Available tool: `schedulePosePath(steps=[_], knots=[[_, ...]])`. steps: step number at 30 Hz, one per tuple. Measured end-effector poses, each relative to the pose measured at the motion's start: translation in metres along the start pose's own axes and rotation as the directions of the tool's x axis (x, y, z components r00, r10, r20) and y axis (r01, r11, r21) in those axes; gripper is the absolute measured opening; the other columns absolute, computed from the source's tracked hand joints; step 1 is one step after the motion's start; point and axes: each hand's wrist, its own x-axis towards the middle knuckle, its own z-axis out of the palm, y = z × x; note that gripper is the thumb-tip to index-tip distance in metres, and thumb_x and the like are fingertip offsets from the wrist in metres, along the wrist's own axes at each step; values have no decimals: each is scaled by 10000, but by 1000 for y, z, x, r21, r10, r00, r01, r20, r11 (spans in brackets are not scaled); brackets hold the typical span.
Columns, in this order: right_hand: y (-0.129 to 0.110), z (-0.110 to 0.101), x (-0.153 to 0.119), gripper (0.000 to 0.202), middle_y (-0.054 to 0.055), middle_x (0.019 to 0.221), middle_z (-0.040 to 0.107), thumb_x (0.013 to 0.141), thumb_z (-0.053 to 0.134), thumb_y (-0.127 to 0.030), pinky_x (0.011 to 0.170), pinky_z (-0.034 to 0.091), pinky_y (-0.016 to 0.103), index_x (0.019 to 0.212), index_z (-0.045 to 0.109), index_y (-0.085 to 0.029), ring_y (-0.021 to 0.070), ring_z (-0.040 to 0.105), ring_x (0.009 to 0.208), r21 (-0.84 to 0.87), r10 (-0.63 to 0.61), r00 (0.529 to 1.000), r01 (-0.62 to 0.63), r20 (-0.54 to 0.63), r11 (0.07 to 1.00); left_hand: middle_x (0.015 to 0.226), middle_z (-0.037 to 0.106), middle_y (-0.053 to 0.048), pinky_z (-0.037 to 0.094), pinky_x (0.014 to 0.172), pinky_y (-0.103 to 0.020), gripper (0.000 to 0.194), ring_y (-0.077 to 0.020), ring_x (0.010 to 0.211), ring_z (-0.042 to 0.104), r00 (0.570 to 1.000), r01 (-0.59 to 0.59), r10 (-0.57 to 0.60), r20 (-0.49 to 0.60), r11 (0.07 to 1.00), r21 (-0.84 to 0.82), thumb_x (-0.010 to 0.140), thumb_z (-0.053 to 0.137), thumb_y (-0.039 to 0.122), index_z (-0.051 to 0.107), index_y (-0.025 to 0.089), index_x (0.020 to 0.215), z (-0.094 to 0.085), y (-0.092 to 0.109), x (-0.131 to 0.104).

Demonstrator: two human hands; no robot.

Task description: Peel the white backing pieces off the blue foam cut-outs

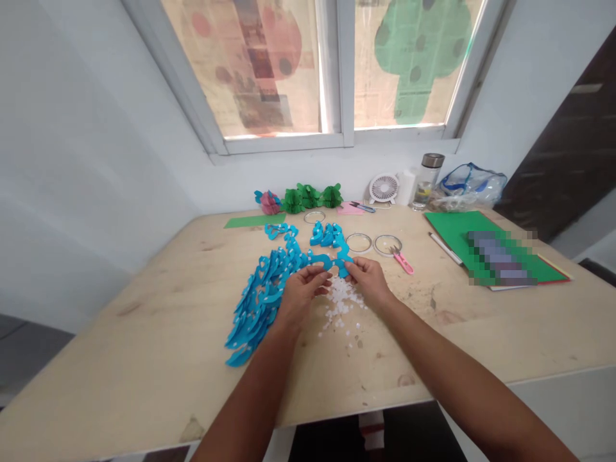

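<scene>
A large pile of cut blue paper pieces [260, 292], dotted with small white spots, lies left of centre on the wooden table [158, 314]. My left hand [305, 289] is beside the pile, fingers closed near the end of a blue piece [320, 260]; its exact hold is too small to tell. My right hand [368, 277] pinches another blue piece [342, 266] between thumb and finger. Small white paper bits [342, 296] are scattered between and below my hands. More blue pieces [327, 235] lie just beyond.
Metal rings [359, 242] and pink scissors [402, 260] lie right of centre. Green sheets [457, 240] and a pen [445, 248] are farther right. Along the wall stand green paper shapes [308, 197], a small fan [384, 189], a bottle [427, 181] and a plastic bag [469, 186].
</scene>
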Motion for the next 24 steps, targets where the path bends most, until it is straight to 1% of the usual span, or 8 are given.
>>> schedulePosePath(steps=[5, 10, 12, 14, 16, 18, 21, 24], knots=[[-3, 1, -3, 284, -22, 475, 565, 717, 594, -432, 425, 289, 202, 673, 608, -151, 81, 423, 414, 8, 12, 996, -13, 88, 1000, 721, 685, -55, 448, 557, -235, 298, -133, 604, 605, 1000, -18, 17, -20, 998, -56, 533, 760, 271, 632, 130, 762, 2, -4, 2], [-4, 1, -4, 261, -19, 495, 580, 719, 604, -412, 447, 317, 202, 721, 632, -153, 84, 450, 434, 24, 12, 993, -15, 122, 1000, 721, 681, -52, 461, 584, -243, 250, -152, 664, 617, 999, -52, 49, -24, 982, -179, 543, 756, 237, 608, 142, 722, -5, 6, 1], [-5, 1, -3, 271, -17, 494, 579, 720, 602, -417, 448, 321, 201, 734, 642, -150, 85, 457, 436, 36, 21, 994, -25, 103, 999, 705, 673, -38, 466, 606, -251, 243, -147, 659, 614, 999, -42, 49, 22, 968, -248, 545, 760, 230, 599, 150, 709, -9, 11, 1], [-6, 1, -4, 283, -17, 490, 576, 717, 601, -426, 447, 324, 202, 731, 645, -147, 85, 457, 432, 41, 28, 995, -32, 96, 999, 677, 657, -19, 460, 600, -244, 231, -132, 633, 600, 993, -3, 37, 116, 961, -278, 557, 760, 228, 601, 157, 709, -12, 15, -1], [-9, 2, -5, 286, -18, 486, 572, 709, 607, -432, 445, 321, 202, 697, 635, -148, 83, 451, 427, 27, 32, 993, -35, 114, 999, 652, 639, -14, 445, 585, -236, 210, -123, 610, 583, 977, 17, 34, 208, 972, -235, 581, 751, 241, 610, 151, 709, -13, 17, -2], [-11, 3, -7, 293, -23, 481, 565, 708, 609, -438, 436, 309, 199, 647, 610, -151, 77, 438, 419, 5, 31, 988, -32, 154, 999, 627, 628, -17, 424, 563, -225, 191, -110, 576, 557, 969, -14, 49, 241, 990, -143, 603, 738, 260, 617, 137, 684, -11, 17, -4], [-14, 4, -9, 342, -28, 466, 548, 723, 590, -460, 425, 291, 194, 572, 560, -155, 68, 420, 408, -13, 16, 974, -13, 227, 1000, 579, 617, -12, 391, 533, -216, 190, -93, 522, 517, 977, -83, 84, 194, 996, -13, 613, 727, 290, 632, 131, 653, -6, 15, -5], [-15, 5, -10, 352, -29, 461, 541, 721, 588, -474, 431, 296, 194, 574, 566, -155, 73, 435, 420, -36, 1, 963, 9, 269, 999, 534, 601, -7, 380, 523, -224, 207, -94, 491, 495, 985, -113, 105, 139, 992, 54, 605, 718, 328, 640, 136, 620, -1, 13, -5]])
